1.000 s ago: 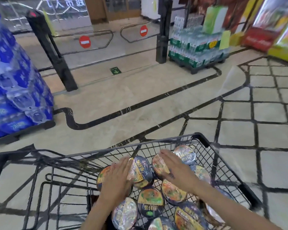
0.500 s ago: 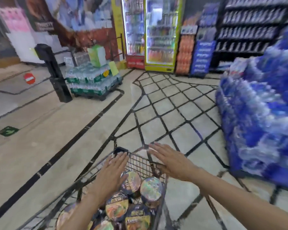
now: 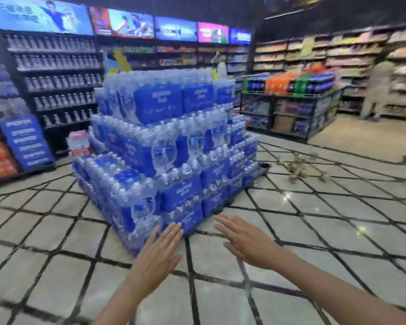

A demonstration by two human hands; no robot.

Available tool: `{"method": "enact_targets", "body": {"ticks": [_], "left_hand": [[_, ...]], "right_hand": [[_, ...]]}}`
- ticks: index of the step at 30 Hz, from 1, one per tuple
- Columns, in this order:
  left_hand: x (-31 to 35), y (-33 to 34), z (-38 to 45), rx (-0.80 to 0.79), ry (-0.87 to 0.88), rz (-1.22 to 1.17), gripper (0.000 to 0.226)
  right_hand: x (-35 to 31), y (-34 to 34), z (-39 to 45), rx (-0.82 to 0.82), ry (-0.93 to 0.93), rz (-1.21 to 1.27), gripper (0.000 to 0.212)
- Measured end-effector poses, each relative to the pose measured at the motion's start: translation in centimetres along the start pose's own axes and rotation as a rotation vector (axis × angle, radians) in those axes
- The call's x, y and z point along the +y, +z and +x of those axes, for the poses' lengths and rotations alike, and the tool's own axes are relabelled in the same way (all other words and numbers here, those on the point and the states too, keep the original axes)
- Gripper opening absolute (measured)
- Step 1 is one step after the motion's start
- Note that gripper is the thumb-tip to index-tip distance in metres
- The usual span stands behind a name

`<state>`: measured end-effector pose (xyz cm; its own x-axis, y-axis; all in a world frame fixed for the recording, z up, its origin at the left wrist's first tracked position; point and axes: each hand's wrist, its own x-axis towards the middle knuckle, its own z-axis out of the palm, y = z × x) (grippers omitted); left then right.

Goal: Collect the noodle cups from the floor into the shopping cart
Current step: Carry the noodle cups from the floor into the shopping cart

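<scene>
A loose scatter of small things lies on the floor (image 3: 338, 219) off to the right, just past the corner of the bottled-water stack (image 3: 164, 146). I take them for the noodle cups (image 3: 299, 168) still to be gathered, though they are blurred and too far off to read a lid or count them. So by my reckoning the job is not finished: that cluster remains on the tiles, well apart from the person. The shopping cart is nowhere in sight, so how many cups already sit in it cannot be told from here.

Nearer, both arms reach forward over bare tile. The left hand (image 3: 161, 252) is flat, fingers straight and together, grasping nothing; the right hand (image 3: 246, 242) is likewise released, fingers stretched, empty. Neither touches the water packs in front of them.

Beyond stand dark shelves (image 3: 54, 73) of bottles, bright screens above, and a soda display (image 3: 291, 83). A figure (image 3: 377, 90) at the far right aisle is only a smear.
</scene>
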<state>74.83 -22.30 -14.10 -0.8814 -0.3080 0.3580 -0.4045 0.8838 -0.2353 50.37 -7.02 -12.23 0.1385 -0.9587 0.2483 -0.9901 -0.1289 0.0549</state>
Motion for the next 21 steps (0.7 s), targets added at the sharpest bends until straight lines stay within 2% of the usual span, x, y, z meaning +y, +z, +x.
{"method": "enact_targets", "body": {"ticks": [5, 11, 17, 21], "left_hand": [[11.6, 2.6, 17.5, 0.109, 0.272, -0.052, 0.078], [22.9, 5.8, 30.6, 0.144, 0.460, -0.111, 0.079], [26.9, 10.2, 39.7, 0.047, 0.535, -0.115, 0.076], [27.2, 15.0, 46.2, -0.016, 0.523, -0.121, 0.073]], "right_hand": [[13.8, -4.8, -14.7, -0.017, 0.397, -0.144, 0.052], [23.1, -7.0, -29.1, 0.023, 0.750, -0.203, 0.048], [29.9, -6.4, -35.8, 0.072, 0.963, -0.169, 0.075], [36.9, -4.2, -36.2, 0.098, 1.050, -0.086, 0.075]]}}
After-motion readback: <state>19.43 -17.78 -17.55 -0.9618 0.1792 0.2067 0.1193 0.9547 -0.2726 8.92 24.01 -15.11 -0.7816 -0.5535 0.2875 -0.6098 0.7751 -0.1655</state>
